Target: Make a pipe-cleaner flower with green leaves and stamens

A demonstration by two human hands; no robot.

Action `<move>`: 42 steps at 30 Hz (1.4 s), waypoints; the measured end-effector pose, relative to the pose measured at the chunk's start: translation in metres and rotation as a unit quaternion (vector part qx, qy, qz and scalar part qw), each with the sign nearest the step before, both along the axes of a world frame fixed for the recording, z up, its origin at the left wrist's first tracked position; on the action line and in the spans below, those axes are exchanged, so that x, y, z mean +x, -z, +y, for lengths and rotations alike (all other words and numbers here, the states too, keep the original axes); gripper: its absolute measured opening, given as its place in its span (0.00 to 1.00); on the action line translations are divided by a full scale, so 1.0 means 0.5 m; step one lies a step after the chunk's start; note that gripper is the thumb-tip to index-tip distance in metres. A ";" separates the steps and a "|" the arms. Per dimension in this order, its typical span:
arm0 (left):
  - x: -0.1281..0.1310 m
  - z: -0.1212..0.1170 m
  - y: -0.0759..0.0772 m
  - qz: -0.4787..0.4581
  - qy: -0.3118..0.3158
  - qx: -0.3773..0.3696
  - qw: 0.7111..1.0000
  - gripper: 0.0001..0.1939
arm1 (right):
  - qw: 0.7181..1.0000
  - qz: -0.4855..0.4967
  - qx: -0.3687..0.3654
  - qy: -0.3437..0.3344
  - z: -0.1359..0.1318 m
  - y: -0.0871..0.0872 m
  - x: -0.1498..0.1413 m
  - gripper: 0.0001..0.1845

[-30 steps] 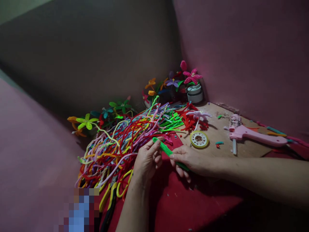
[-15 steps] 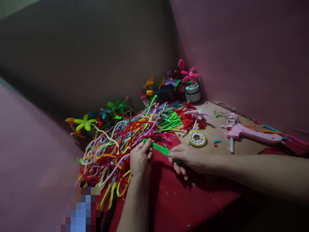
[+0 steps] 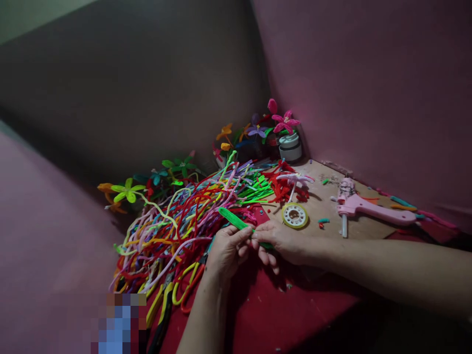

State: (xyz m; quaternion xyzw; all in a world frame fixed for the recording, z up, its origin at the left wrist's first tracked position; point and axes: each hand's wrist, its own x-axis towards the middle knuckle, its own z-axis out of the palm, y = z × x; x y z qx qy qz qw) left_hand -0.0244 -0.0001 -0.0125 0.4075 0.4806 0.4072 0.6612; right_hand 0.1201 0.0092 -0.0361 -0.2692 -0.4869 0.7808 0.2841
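Observation:
My left hand (image 3: 226,250) and my right hand (image 3: 282,242) meet over a red cloth (image 3: 265,314), fingertips nearly touching. Both pinch one folded green pipe cleaner (image 3: 234,220), whose free end sticks up to the left above my left thumb. A big tangle of many-coloured pipe cleaners (image 3: 177,221) lies just left of my hands.
Finished pipe-cleaner flowers (image 3: 127,189) line the wall, with more flowers (image 3: 283,120) in the corner by a round white container (image 3: 290,146). A tape roll (image 3: 295,215) and pink glue gun (image 3: 368,209) lie on a wooden board (image 3: 332,201). Yellow-handled pliers (image 3: 162,305) rest at lower left.
My left hand slid along the green pipe cleaner toward my right hand, so the two now almost touch. The view shifted slightly.

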 end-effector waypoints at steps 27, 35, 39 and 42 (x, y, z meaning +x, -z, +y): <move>-0.026 -0.010 -0.051 0.558 0.055 0.507 0.655 0.08 | 0.985 -0.133 0.094 -0.063 0.044 -0.020 0.024 0.08; -0.010 -0.010 -0.019 0.584 0.187 0.458 0.643 0.08 | 0.954 -0.216 0.138 -0.159 0.055 -0.043 0.042 0.09; -0.006 -0.018 -0.021 0.568 0.185 0.445 0.667 0.10 | 0.946 -0.211 0.156 -0.191 0.061 -0.046 0.052 0.10; -0.001 -0.022 -0.025 0.557 0.184 0.440 0.680 0.12 | 0.940 -0.224 0.168 -0.197 0.058 -0.051 0.056 0.10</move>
